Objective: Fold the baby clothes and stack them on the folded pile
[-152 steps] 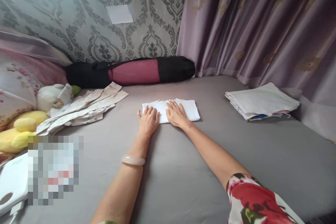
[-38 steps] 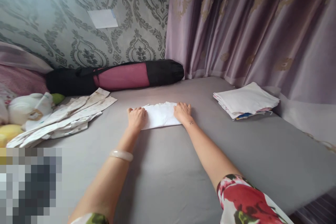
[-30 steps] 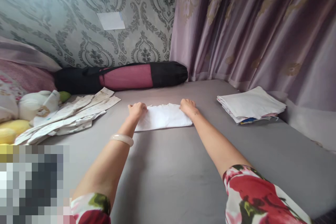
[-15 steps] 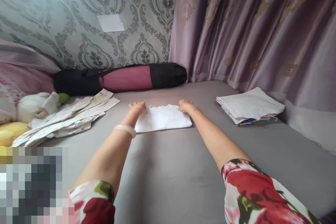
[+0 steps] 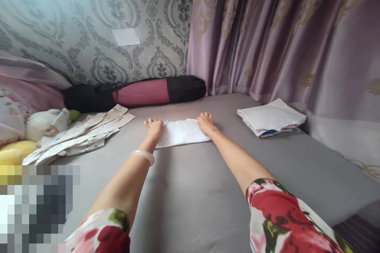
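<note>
A white folded garment [image 5: 184, 132] lies flat on the grey bed sheet, a wide strip across the middle of the view. At its left end is my left hand [image 5: 154, 127], fingers curled over the far corner; a pale bangle [image 5: 144, 157] circles that wrist. My right hand [image 5: 206, 122] grips the far right corner, its fingers bent. Both thumbs and the cloth between the fingers are mostly hidden. What kind of garment it is cannot be made out.
A stack of folded clothes [image 5: 271, 116] sits to the right near the curtain [image 5: 225, 47]. On the left are patterned pale clothes [image 5: 86, 132] and soft toys [image 5: 44, 124]. A long black and dark-pink bag [image 5: 142, 93] lies along the wall. The grey sheet [image 5: 184, 197] spans the foreground.
The view has turned slightly right and up. Both hands remain at the garment's ends; the right hand's fingers look a little more raised and bunched. The garment lies much as before.
</note>
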### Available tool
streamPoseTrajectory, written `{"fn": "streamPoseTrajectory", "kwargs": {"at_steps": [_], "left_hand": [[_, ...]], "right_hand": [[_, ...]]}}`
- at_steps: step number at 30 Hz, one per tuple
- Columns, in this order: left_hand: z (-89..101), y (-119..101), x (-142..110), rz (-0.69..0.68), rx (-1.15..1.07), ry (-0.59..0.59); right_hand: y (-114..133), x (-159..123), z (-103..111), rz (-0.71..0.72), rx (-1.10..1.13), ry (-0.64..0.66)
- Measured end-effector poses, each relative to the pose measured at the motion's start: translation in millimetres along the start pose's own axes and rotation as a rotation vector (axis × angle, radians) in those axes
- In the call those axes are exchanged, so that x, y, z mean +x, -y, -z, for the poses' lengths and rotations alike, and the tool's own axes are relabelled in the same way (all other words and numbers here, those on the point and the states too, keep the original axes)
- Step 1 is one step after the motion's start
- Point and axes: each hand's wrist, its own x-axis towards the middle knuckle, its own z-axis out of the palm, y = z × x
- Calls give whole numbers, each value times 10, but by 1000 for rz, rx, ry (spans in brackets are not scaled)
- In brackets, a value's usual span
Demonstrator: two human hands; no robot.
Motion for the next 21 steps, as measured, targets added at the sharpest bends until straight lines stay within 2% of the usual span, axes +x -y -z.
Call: {"fn": "streamPoseTrajectory", "kwargs": {"at_steps": [5,10,15,17,21], "left_hand": [[216,63,-88,-21,-5,-27],[603,162,-29,-32,-52,8],[978,230,-4,-45,-121,100],[1095,247,-22,-51,-148,65],[1168,262,-112,-109,-199,-134]], "right_hand": [[-63,-21,167,10,17,-35],[-158,-23,458,40,93,20],[-239,-85,797,80,145,72],[-267,-107,912,100,166,40],[-312,-135,988,136,181,-137]]}}
